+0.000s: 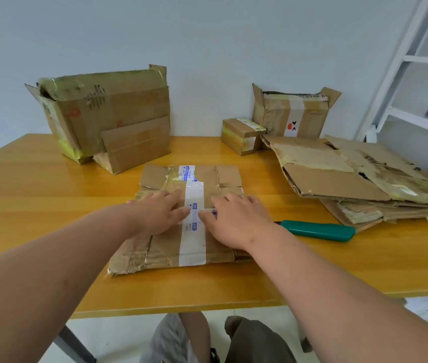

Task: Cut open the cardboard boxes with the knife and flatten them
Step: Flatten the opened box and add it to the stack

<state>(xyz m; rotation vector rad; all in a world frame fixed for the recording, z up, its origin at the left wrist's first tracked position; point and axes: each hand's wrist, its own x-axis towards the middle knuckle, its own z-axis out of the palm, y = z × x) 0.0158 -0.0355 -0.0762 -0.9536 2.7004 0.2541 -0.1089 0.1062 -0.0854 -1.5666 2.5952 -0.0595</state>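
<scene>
A flattened cardboard box [160,247] with a white tape strip down its middle lies flat on the yellow table [37,205] in front of me. My left hand [161,212] and my right hand [236,218] press on it with straight fingers, one on each side of the tape. The knife [317,230], with a green handle, lies on the table just right of my right hand; no hand touches it.
A large upright box [102,106] with a smaller box [136,145] leaning on it stands at the back left. Two more boxes, one small [241,136] and one open-topped [294,113], stand at the back right. A stack of flattened cardboard [359,176] fills the right side. White shelving [417,74] rises at far right.
</scene>
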